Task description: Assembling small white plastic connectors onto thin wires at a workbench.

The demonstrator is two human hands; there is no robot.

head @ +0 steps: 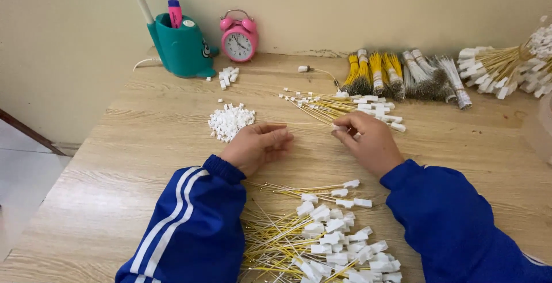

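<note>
Yellow wire (310, 124), light and bendy, spans centre frame: left hand (257, 145) apparently pinches its end, right hand (368, 140) pinches its white plug (340, 128).

Right-edge connector bundle (520, 64) and near wire heap (322, 243) cropped by frame edges — clock (238, 44) dial too small.

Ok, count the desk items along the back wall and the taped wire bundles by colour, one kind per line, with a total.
Pink alarm clock: 1
Teal pen holder: 1
Pink highlighter: 1
Yellow wire bundles: 4
Grey wire bundles: 4
Total: 11
</note>
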